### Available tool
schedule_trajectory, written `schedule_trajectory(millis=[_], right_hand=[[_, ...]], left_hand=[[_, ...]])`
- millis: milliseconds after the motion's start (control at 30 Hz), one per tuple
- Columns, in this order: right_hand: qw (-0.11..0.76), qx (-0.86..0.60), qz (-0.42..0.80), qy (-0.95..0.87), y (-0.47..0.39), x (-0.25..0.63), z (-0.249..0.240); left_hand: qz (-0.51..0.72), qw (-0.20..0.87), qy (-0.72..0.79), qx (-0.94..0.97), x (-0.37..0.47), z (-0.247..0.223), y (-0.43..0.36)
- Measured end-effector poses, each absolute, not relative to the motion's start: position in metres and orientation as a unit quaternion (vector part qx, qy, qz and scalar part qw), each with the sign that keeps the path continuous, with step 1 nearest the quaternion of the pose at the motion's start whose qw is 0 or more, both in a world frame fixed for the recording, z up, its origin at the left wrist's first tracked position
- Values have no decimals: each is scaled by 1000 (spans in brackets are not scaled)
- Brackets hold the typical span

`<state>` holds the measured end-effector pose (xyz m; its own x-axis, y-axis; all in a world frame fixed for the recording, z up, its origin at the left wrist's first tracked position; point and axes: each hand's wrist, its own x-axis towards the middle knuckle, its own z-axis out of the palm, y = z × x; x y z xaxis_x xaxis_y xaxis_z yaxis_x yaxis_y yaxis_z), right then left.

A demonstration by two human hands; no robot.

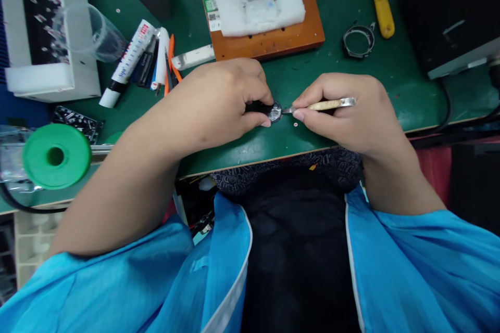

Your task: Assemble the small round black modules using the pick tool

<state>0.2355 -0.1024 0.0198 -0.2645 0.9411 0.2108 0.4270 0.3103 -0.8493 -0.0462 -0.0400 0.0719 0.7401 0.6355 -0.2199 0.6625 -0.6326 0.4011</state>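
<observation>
My left hand (244,93) pinches a small round black part with a shiny face (275,112), like a watch module, between thumb and forefinger at the table's front. My right hand (344,106) is closed round a thin tool with a wrapped tan handle (325,105) and a flat metal tip, perhaps a small scraper or knife. The tip reaches the right rim of the round part; whether it presses in I cannot tell. A tiny white-and-red ring (296,125) lies on the green table (273,145) just below the tool.
An orange-brown board (265,48) carries a white foam pad (260,2). To the left are a marker (127,62), a clear cup (91,31), a white box (84,78) and a green spool (57,156). At right lie a black watch-case ring (358,41) and a yellow-handled brush (379,0).
</observation>
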Motion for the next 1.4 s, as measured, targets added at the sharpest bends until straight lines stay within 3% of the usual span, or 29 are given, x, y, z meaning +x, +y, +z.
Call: schedule_trajectory(millis=[1400], right_hand=[[373,-448,323,-746,-107,238,14]], left_hand=[[6,174,324,930,-53,61,-40]])
